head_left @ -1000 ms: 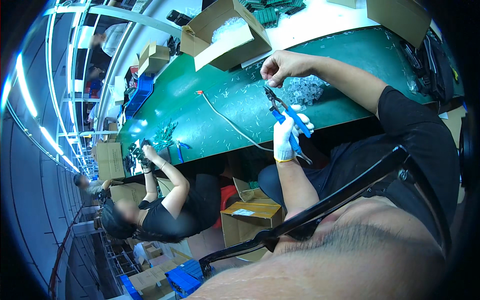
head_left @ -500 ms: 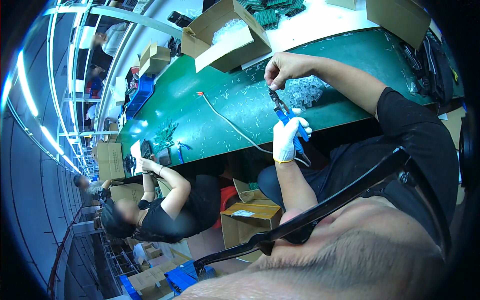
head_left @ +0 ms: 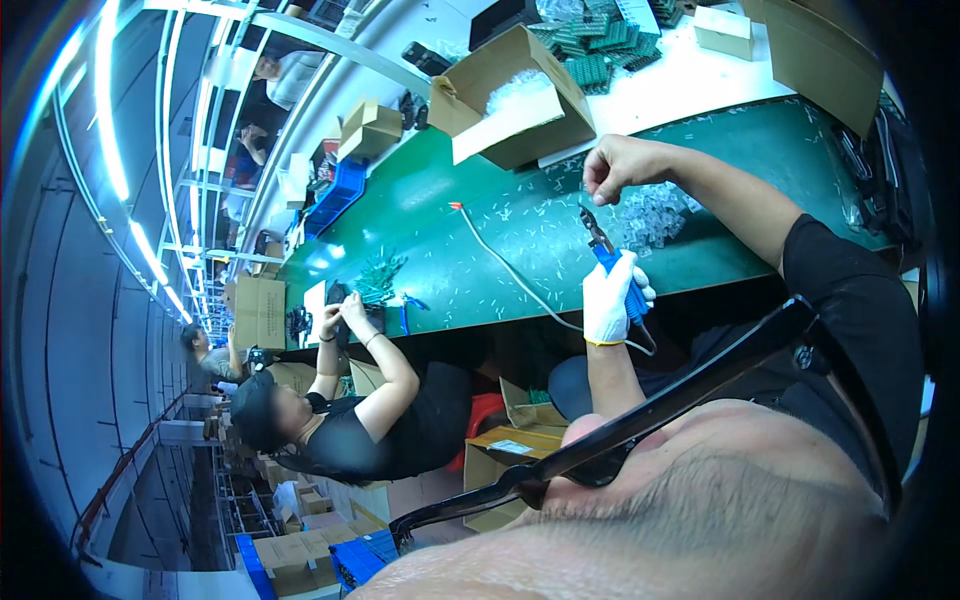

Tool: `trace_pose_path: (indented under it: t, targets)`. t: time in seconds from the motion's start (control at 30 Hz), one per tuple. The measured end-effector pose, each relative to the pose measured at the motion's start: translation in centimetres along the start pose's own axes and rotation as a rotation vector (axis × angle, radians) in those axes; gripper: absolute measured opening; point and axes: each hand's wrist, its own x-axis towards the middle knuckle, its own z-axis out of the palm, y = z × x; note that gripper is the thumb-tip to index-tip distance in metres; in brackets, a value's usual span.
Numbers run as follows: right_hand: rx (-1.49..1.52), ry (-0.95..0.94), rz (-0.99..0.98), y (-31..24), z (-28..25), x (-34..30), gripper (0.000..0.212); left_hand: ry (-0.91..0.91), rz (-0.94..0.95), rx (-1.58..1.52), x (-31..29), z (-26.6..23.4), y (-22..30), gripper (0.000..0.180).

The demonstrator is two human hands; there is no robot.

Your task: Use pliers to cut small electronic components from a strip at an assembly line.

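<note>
My left hand [head_left: 607, 308] wears a white glove with a yellow cuff. It is closed round blue-handled pliers [head_left: 606, 253], dark jaws pointing up and away from me. Just beyond the jaw tips is my bare right hand [head_left: 622, 165], thumb and fingers pinched together. What they hold, if anything, is too small to make out. Right of the pliers, on the green tabletop [head_left: 440, 260], lies a pile of small clear plastic pieces [head_left: 650, 215]. A grey cable [head_left: 497, 258] with a red tip runs across the table towards the tool.
An open cardboard box [head_left: 520, 140] with clear bits inside stands at the far edge, near stacked green parts [head_left: 600, 50]. Tiny white slivers litter the tabletop. At left a co-worker [head_left: 380, 400] sits by green strands [head_left: 380, 275] and a blue-handled tool [head_left: 405, 315]. Another carton [head_left: 490, 470] is below.
My right fingertips have come slightly away from the pliers' jaws, where they touched before. The whole view has shifted, so the scene sits farther right. The co-worker's hands have come together.
</note>
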Motion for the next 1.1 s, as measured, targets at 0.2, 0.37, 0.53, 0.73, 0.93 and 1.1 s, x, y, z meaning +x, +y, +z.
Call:
trace_pose_path:
  t: [0.2, 0.37, 0.53, 0.73, 0.93, 1.1]
  targets:
    - [-0.557, 0.075, 0.055, 3.0, -2.1, 0.1, 0.022, 0.013, 0.063, -0.26, 1.1, -1.5, -1.5, 0.034]
    - [-0.914, -0.086, 0.126, 4.7, -2.0, 1.0, 0.027, 0.054, 0.124, -0.393, 0.2, -2.8, -1.2, 0.039]
    - [-0.734, 0.039, 0.084, 3.6, -1.8, 0.9, 0.028, 0.055, 0.092, -0.423, 0.2, -2.7, -0.9, 0.041]
    - [-1.047, 0.457, -0.024, 8.0, -0.9, 2.5, 0.024, 0.044, 0.111, -0.354, 0.7, -2.0, -1.2, 0.043]
    - [-0.999, 0.388, -0.036, 7.8, -1.8, 2.6, 0.021, 0.012, 0.088, -0.331, 0.9, -2.3, -1.5, 0.045]
    - [-0.561, 0.336, -0.04, 6.0, -1.7, 2.5, 0.02, -0.036, 0.03, -0.299, 1.0, -2.2, -1.6, 0.049]
